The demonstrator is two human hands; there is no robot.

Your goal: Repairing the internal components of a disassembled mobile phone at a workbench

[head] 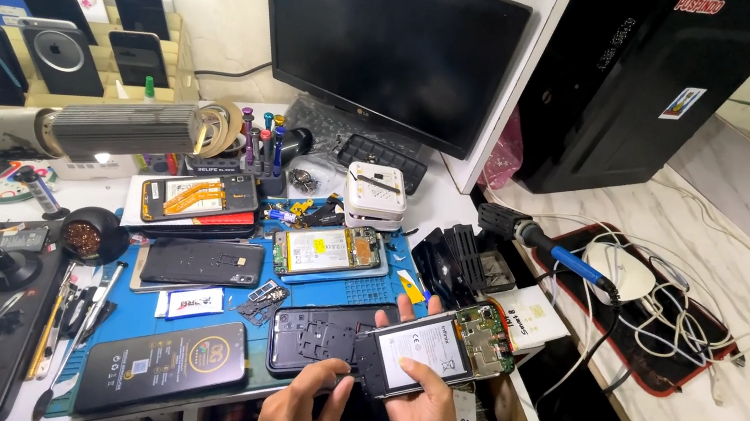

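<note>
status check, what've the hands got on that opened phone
Both hands on the opened phone: right hand grips it, left hand at its near end. Black back cover lies just behind.

Both bare forearms reaching up from the bottom edge, close together. Left hand (299, 415) palm down, fingers curled, fingertips pinching forward. Right hand (422, 405) just beside it, cupped, thumb lying across on top, one fingertip (382, 318) poking out beyond.

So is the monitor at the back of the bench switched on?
No, the monitor shows only a dark, blank screen, while both hands hold an opened phone in front.
</note>
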